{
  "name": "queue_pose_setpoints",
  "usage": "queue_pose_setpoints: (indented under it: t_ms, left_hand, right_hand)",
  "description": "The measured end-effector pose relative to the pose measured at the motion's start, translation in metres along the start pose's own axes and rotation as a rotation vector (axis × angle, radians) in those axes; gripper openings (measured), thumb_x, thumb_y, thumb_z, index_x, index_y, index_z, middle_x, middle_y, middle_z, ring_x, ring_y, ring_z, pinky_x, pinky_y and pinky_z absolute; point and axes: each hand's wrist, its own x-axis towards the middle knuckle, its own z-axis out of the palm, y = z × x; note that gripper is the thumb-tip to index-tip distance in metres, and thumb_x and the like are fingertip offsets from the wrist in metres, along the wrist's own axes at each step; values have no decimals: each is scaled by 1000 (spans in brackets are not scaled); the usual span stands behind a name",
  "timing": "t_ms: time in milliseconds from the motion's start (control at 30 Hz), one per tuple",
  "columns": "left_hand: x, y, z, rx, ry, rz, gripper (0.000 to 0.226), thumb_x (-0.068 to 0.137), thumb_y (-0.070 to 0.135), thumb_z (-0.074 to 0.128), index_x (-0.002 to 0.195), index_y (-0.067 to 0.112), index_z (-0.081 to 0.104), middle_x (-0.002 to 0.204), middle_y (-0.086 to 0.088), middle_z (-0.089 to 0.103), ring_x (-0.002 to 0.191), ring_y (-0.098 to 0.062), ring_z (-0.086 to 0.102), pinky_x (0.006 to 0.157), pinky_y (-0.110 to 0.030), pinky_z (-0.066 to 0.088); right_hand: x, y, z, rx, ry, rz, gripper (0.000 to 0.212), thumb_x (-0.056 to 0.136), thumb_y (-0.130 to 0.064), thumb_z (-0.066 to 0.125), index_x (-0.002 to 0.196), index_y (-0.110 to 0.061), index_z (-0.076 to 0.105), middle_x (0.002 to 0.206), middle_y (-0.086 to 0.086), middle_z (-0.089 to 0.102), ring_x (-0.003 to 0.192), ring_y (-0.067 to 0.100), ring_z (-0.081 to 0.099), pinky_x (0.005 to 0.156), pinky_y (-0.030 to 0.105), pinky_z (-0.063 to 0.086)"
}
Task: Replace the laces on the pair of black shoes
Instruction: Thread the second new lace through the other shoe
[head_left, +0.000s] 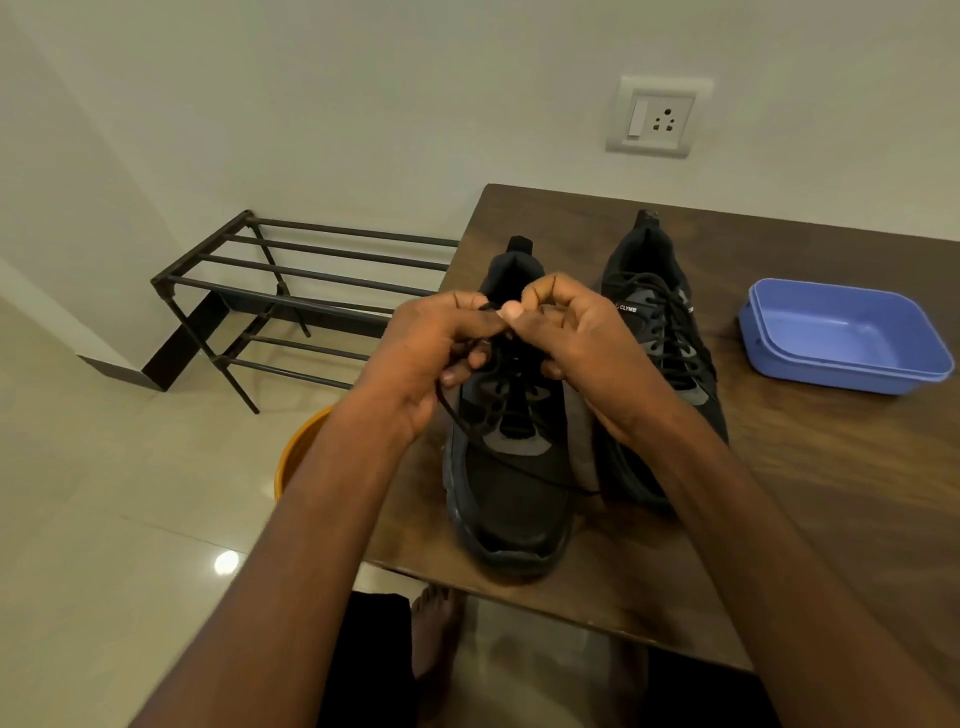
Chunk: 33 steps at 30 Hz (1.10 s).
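Observation:
Two black shoes stand side by side on the brown wooden table (810, 499), toes toward me. Over the top eyelets of the left shoe (511, 499) my left hand (436, 348) and my right hand (582, 332) meet, both pinching its black lace (519, 462). A loose length of that lace runs down from my left hand across the shoe's front toward the right. The right shoe (660, 312) is fully laced with black laces; my right forearm covers its toe. The left shoe's upper eyelets are hidden under my fingers.
An open blue plastic box (841, 338) stands on the table at the right. A black metal shoe rack (291, 291) stands on the tiled floor to the left, an orange bucket rim (298, 447) beside the table edge. A wall socket (657, 117) is behind.

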Motion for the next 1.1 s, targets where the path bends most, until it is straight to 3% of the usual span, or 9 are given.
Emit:
queue_pose_setpoints:
  t_ms: [100,233,367,467,567,667,767,967,1100]
  left_hand:
    - [0,2,-3,-152,-102,-154,4,97,9,62,95,8,66,77,-2,62,49,-4,39,34,-11,22]
    - [0,1,-6,-153,-62,-191,9,96,16,68,103,10,67,86,-4,65,50,-3,44,35,-12,25]
    - [-1,2,-9,-100,32,-159,33,91,24,76,118,6,70,92,-6,70,63,-9,59,45,-16,39]
    - [-2,5,-9,-41,47,-149,27,89,28,77,111,12,73,96,-6,74,76,-11,67,63,-23,50]
    - [-4,5,-10,20,109,-144,26,86,27,80,108,14,75,102,-8,78,90,-16,70,87,-34,52]
    - [-4,3,-8,9,148,-131,20,88,18,78,106,12,73,92,-4,78,85,-13,70,80,-29,52]
    - [-4,2,-6,0,168,-148,10,90,14,76,100,13,73,87,-2,78,77,-10,70,75,-26,51]
    - [-1,-1,-6,-27,197,-164,10,90,13,75,100,11,72,87,-3,78,78,-11,71,76,-26,54]
    - [0,-3,-7,-55,211,-176,11,91,12,75,102,10,72,84,-2,78,80,-12,72,77,-26,55]
  right_hand:
    - [-3,6,-3,-56,-59,-83,23,91,-2,74,107,2,57,92,26,57,87,30,59,88,43,59]
    - [-7,13,8,-259,208,-276,19,85,-6,81,98,-9,68,87,7,70,78,11,68,72,23,56]
    - [-15,16,13,-329,353,-358,6,90,-10,78,94,-14,77,93,-9,74,90,5,71,82,23,59]
    - [-21,16,14,-405,430,-339,4,91,-14,75,91,-18,73,107,-5,66,100,6,65,87,18,54]
    - [-32,12,7,-425,542,-232,13,93,-15,73,87,-25,67,104,-5,63,93,-2,60,81,8,46]
    - [-41,7,-1,-397,622,-71,8,97,-20,70,92,-26,67,92,-8,68,85,5,64,74,14,52]
    - [-45,3,-3,-163,665,59,6,98,-14,67,99,-21,68,85,-3,72,77,8,68,73,26,56]
    - [-39,-1,0,866,468,343,24,97,1,51,97,-21,61,83,-1,63,64,8,55,56,22,40]
    - [-36,2,-7,1220,327,316,16,91,-4,47,92,-17,56,81,1,56,60,10,47,54,23,36]
